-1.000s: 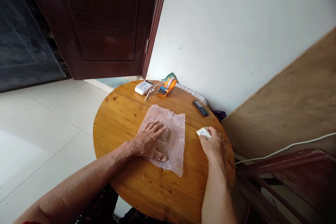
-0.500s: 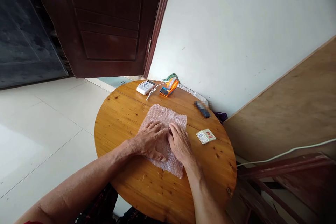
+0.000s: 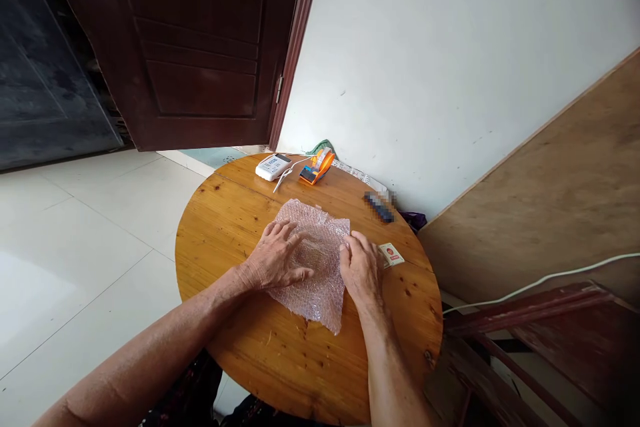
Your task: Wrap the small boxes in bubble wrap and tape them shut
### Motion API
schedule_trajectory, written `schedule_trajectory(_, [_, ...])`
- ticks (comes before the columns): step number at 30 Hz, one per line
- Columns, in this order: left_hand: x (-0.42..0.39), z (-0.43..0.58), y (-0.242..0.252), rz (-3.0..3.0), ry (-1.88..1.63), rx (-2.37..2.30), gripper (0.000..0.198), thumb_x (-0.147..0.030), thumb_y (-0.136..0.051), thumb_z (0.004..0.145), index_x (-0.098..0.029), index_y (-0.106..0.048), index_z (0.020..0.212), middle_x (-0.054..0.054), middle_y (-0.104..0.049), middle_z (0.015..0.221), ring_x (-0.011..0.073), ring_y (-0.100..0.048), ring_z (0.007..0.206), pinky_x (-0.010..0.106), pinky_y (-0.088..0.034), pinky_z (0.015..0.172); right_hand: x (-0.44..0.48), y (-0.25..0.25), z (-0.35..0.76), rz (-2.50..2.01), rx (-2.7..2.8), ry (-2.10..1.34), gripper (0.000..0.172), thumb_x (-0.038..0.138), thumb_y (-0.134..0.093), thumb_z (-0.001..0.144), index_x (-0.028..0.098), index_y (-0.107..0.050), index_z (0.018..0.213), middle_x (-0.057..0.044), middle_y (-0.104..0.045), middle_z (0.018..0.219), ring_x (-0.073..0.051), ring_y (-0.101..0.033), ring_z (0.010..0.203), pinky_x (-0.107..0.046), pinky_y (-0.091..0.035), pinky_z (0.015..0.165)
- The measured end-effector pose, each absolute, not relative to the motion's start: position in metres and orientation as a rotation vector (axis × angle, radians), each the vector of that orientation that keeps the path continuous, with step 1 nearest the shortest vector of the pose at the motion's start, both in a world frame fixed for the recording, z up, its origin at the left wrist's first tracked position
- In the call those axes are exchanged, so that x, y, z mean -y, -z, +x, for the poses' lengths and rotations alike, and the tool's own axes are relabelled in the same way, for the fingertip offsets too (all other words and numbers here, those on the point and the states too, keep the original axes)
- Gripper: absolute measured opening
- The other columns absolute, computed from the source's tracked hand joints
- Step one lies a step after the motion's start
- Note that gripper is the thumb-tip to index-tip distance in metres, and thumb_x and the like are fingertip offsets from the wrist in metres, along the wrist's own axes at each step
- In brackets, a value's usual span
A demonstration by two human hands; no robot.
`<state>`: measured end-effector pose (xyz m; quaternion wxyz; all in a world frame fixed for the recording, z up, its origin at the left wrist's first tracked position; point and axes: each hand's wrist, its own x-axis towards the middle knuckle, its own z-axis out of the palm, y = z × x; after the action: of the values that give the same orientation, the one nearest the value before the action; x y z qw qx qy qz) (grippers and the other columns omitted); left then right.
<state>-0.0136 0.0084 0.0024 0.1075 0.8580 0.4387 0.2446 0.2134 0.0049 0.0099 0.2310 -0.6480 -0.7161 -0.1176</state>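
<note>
A sheet of clear, pinkish bubble wrap (image 3: 320, 280) lies on the round wooden table (image 3: 220, 233). Over its left part rests my left hand (image 3: 280, 257), fingers spread and thumb stretched out. My right hand (image 3: 363, 270) is at the sheet's right edge with its fingers bent, thumb and forefinger closed on the edge near the upper corner. A small card with a red mark (image 3: 393, 254) is just beyond my right hand, which partly covers it.
Toward the back of the table are a white device with a cord (image 3: 273, 167) and an orange tape dispenser (image 3: 317, 168). A blurred dark object (image 3: 379, 207) lies at the back right. Behind stand a white wall (image 3: 425, 80) and a brown door (image 3: 200, 47).
My right hand has moved right, from the middle of the bubble wrap to its right edge, now partly covering the card. My left hand has shifted slightly left. The view has turned a little.
</note>
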Motion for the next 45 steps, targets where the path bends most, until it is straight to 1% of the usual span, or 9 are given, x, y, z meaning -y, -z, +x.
schedule_trajectory(3, [-0.01, -0.015, -0.003, 2.519, -0.732, -1.318, 0.075, -0.071, -0.059, 0.079, -0.018, -0.056, 0.132, 0.019, -0.049, 0.142, 0.0381, -0.038, 0.137, 0.056, -0.028, 0.114, -0.002, -0.021, 0.224, -1.81, 1.724, 0.401, 0.032, 0.029, -0.05, 0.088, 0.02, -0.066, 0.115, -0.014, -0.057, 0.135, -0.035, -0.053, 0.115, -0.051, -0.037, 0.096])
schedule_trajectory(5, [-0.01, -0.015, -0.002, 2.512, -0.718, -1.319, 0.072, -0.068, -0.062, 0.078, -0.019, -0.057, 0.131, 0.018, -0.049, 0.142, 0.0381, -0.038, 0.137, 0.056, -0.029, 0.114, -0.002, -0.026, 0.238, -1.95, 1.527, 0.382, 0.047, 0.034, -0.055, 0.084, 0.018, -0.058, 0.128, -0.018, -0.052, 0.141, -0.04, -0.05, 0.12, -0.056, -0.037, 0.094])
schedule_trajectory(7, [-0.011, -0.016, -0.001, 2.503, -0.704, -1.307, 0.072, -0.066, -0.063, 0.078, -0.019, -0.055, 0.132, 0.018, -0.05, 0.141, 0.0381, -0.037, 0.138, 0.057, -0.029, 0.114, -0.002, -0.026, 0.255, -2.135, 1.4, 0.268, 0.06, 0.036, -0.058, 0.08, 0.015, -0.052, 0.136, -0.024, -0.053, 0.137, -0.043, -0.051, 0.119, -0.06, -0.037, 0.092])
schedule_trajectory(10, [-0.012, -0.017, -0.002, 2.487, -0.686, -1.296, 0.073, -0.06, -0.065, 0.078, -0.018, -0.051, 0.136, 0.018, -0.05, 0.141, 0.0378, -0.037, 0.137, 0.056, -0.029, 0.114, -0.005, -0.026, 0.271, -2.295, 1.347, 0.019, 0.059, 0.031, -0.059, 0.078, 0.016, -0.054, 0.135, -0.024, -0.063, 0.122, -0.042, -0.059, 0.11, -0.061, -0.039, 0.091])
schedule_trajectory(17, [-0.012, -0.017, -0.01, 2.396, -0.634, -1.327, 0.076, -0.037, -0.067, 0.075, -0.018, -0.04, 0.144, 0.016, -0.054, 0.14, 0.0335, -0.043, 0.135, 0.051, -0.031, 0.115, -0.001, -0.033, 0.231, -1.508, 1.383, 0.033, 0.063, 0.044, -0.065, 0.081, 0.017, -0.051, 0.136, -0.016, -0.065, 0.124, -0.028, -0.064, 0.104, -0.042, -0.05, 0.091])
schedule_trajectory(22, [-0.013, -0.017, -0.013, 2.283, -0.685, -1.417, 0.073, -0.014, -0.055, 0.075, -0.014, -0.037, 0.145, 0.016, -0.06, 0.133, 0.0286, -0.053, 0.127, 0.044, -0.04, 0.11, 0.008, -0.023, 0.181, -1.334, 1.888, -0.147, 0.051, 0.03, -0.062, 0.084, 0.023, -0.054, 0.133, -0.012, -0.066, 0.124, -0.027, -0.063, 0.109, -0.042, -0.049, 0.095])
schedule_trajectory(29, [-0.025, -0.018, -0.003, 2.212, -0.718, -1.479, 0.049, -0.021, -0.045, 0.092, -0.02, -0.043, 0.141, 0.011, -0.07, 0.118, 0.0246, -0.064, 0.112, 0.04, -0.047, 0.101, 0.007, -0.013, 0.178, -1.441, 2.092, -0.266, 0.059, 0.025, -0.064, 0.08, 0.02, -0.051, 0.137, -0.012, -0.068, 0.123, -0.029, -0.063, 0.112, -0.047, -0.046, 0.099])
schedule_trajectory(36, [-0.028, -0.019, 0.002, 2.275, -0.712, -1.496, 0.045, -0.018, -0.049, 0.09, -0.02, -0.05, 0.135, 0.011, -0.069, 0.121, 0.0242, -0.063, 0.115, 0.039, -0.048, 0.102, 0.007, -0.017, 0.177, -1.519, 2.087, -0.286, 0.045, 0.023, -0.062, 0.079, 0.02, -0.06, 0.123, -0.011, -0.071, 0.116, -0.029, -0.064, 0.107, -0.045, -0.048, 0.096])
schedule_trajectory(45, [-0.026, -0.018, 0.001, 2.334, -0.638, -1.51, 0.046, -0.015, -0.048, 0.09, -0.016, -0.05, 0.136, 0.013, -0.068, 0.122, 0.0253, -0.062, 0.116, 0.04, -0.047, 0.102, 0.002, -0.012, 0.183, -1.473, 2.066, -0.346, 0.049, 0.02, -0.062, 0.079, 0.021, -0.057, 0.128, -0.01, -0.069, 0.12, -0.028, -0.064, 0.109, -0.045, -0.049, 0.096])
